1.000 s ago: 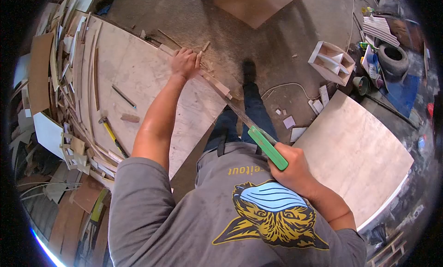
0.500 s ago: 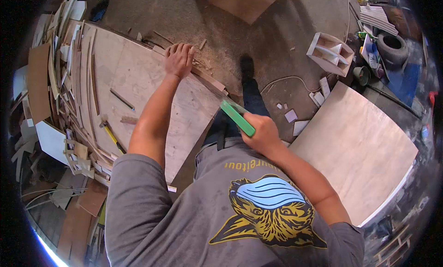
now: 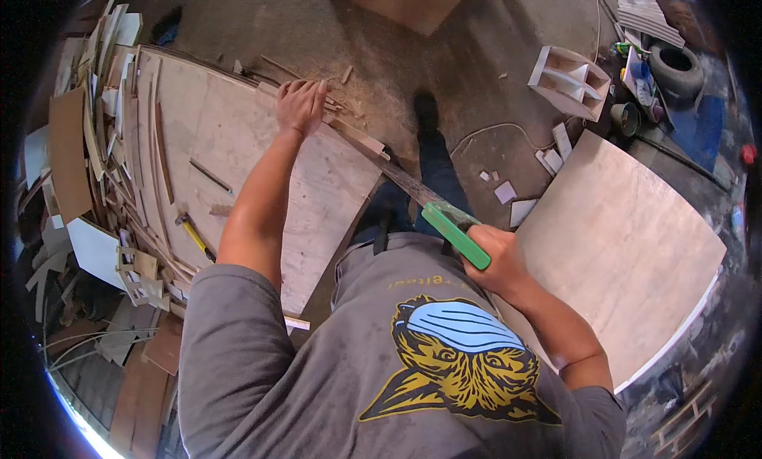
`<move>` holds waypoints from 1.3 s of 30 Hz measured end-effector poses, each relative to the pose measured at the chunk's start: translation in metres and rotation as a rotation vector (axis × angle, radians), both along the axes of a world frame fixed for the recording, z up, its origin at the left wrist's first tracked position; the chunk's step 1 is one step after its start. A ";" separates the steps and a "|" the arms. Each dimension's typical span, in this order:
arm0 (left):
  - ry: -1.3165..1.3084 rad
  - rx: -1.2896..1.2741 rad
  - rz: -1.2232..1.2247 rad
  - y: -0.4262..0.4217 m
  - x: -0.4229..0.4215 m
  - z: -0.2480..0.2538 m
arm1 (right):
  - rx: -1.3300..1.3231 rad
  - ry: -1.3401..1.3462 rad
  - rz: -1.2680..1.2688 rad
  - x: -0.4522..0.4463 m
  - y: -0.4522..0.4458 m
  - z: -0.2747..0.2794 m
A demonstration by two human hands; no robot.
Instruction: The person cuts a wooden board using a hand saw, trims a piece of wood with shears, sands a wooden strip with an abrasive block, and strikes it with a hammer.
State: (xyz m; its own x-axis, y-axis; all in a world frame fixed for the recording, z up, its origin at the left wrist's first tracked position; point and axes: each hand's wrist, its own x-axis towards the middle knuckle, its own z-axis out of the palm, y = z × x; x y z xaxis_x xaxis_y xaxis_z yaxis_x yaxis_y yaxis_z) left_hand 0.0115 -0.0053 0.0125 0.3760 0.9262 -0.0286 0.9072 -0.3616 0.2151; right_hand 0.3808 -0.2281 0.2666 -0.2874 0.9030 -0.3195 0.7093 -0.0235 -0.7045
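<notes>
Gripping a handsaw with a green plastic handle and a long brownish blade (image 3: 419, 190) at the edge of a large pale wooden board (image 3: 214, 118)

Wraps the right hand (image 3: 496, 259) round the green handle (image 3: 456, 235), with fingers closed on it. Sets the blade alongside a long, narrow, pale wooden strip (image 3: 361, 138) near the board's corner. Rests the left hand (image 3: 302, 106) on the strip, with fingers bent and close together; cannot tell how firm the hold.

Has a hammer with a yellow-and-black handle (image 3: 193, 235) and a thin dark stick with a pale blue tip (image 3: 210, 176) lying on the board, near the left forearm (image 3: 258, 197). Has a tall heap of brown, white and pale offcuts (image 3: 67, 149) crowding the board's left side.

Stands between the board and a broad pale plywood panel (image 3: 627, 245). Has small, square white offcuts (image 3: 504, 192) and a thin pale cord (image 3: 484, 128) on the floor (image 3: 468, 70) near the panel.

Has, beyond the panel, an open pale wooden box (image 3: 559, 103) with white partitions (image 3: 565, 86) inside. Has a dark round bucket (image 3: 625, 119) just beside, with contents too dim to tell, and a black rubber tyre (image 3: 677, 69) near both.
</notes>
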 end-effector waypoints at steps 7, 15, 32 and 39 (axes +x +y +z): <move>-0.037 -0.095 -0.016 -0.002 0.005 0.014 | 0.058 0.069 0.017 -0.044 0.026 -0.051; -0.100 -0.049 -0.017 0.003 -0.001 0.013 | -0.009 0.180 -0.079 -0.067 0.053 -0.086; -0.159 -0.019 0.005 0.005 -0.003 0.008 | 0.037 0.106 -0.018 -0.041 0.031 -0.048; -0.220 -0.031 0.019 0.001 0.002 0.020 | 0.087 0.161 -0.058 -0.071 0.047 -0.103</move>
State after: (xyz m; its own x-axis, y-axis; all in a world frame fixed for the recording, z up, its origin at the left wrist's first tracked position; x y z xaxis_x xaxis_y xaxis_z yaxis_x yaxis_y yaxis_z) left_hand 0.0137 -0.0042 0.0327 0.3583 0.9333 0.0238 0.8437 -0.3347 0.4196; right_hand 0.3100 -0.1811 0.1640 -0.2748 0.9419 -0.1931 0.5864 0.0050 -0.8100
